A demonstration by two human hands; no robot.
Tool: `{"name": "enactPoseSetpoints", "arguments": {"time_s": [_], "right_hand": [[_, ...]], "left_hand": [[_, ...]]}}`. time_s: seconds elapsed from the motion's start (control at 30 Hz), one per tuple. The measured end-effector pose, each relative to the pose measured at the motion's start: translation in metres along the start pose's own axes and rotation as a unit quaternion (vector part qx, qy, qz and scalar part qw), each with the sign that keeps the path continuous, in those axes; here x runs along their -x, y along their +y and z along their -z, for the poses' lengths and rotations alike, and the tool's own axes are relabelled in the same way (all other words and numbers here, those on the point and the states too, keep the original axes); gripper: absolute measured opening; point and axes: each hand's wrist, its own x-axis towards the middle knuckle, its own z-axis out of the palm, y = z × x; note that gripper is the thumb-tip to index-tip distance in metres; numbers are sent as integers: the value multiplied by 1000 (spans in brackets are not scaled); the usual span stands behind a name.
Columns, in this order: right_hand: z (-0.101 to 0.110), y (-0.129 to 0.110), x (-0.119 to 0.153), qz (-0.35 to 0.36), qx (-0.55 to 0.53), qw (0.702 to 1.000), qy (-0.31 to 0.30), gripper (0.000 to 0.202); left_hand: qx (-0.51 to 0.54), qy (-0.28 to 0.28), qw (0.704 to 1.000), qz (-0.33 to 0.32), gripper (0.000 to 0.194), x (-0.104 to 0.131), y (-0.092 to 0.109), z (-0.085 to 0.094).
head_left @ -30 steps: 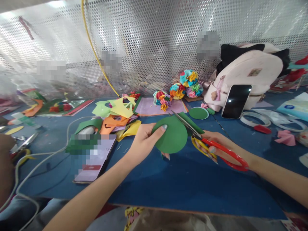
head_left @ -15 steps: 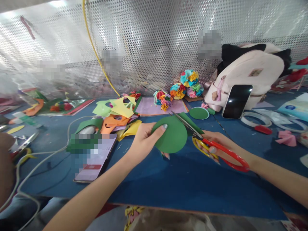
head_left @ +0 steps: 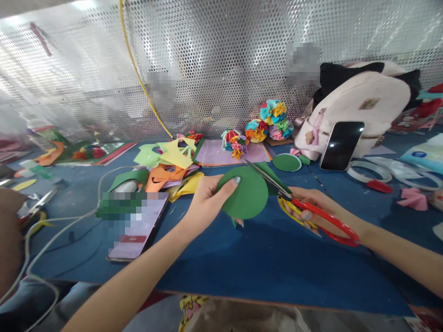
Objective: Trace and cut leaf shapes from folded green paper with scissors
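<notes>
A rounded piece of green paper point(head_left: 247, 196) is pinched in my left hand point(head_left: 211, 196), thumb on top and fingers mostly hidden beneath. My right hand point(head_left: 311, 205) is closed round the red and yellow handles of a pair of scissors point(head_left: 325, 221). The slightly parted blades lie along the paper's upper right edge, where a green strip point(head_left: 275, 175) stands off from the round part. Behind the blades, a cut green circle point(head_left: 287, 162) rests on the table.
Left of my hand are coloured paper scraps point(head_left: 169, 173) and a phone point(head_left: 138, 230). Paper flower balls point(head_left: 256, 130) stand at the back. A pale backpack point(head_left: 367, 106) with another phone point(head_left: 342, 145) against it and a tape roll point(head_left: 368, 173) are at right. A co-worker's arm point(head_left: 12, 226) shows at far left.
The green paper has shifted very slightly left in my left hand. The scissors' handles look a little further apart. Otherwise the hands keep nearly the same place.
</notes>
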Motion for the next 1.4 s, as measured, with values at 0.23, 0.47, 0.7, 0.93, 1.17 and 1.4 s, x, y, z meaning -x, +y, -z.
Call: {"name": "enactPoseSetpoints", "arguments": {"time_s": [0.23,0.47,0.7,0.93,1.17,1.4], "right_hand": [[1,3,-1,-10,-5,1000,-4,53],[1,3,0,-16,-2,1000,0,53],[2,4,1,-17,-9,1000,1,53],[2,3,0,-39,7,999,3,53],[4,4,0,-35,11,999,-1,51],[5,8,-2,-37,-8,999,-6,48]], "left_hand": [[7,0,1000,-8,35,0,-2,1],[-8,22,1000,3,38,0,-3,1],[-2,15,1000,-2,38,0,-4,3],[9,15,1000,-6,35,0,-5,2],[7,39,999,-8,34,-2,-5,2],[-16,88,996,-23,37,-3,-10,4]]}}
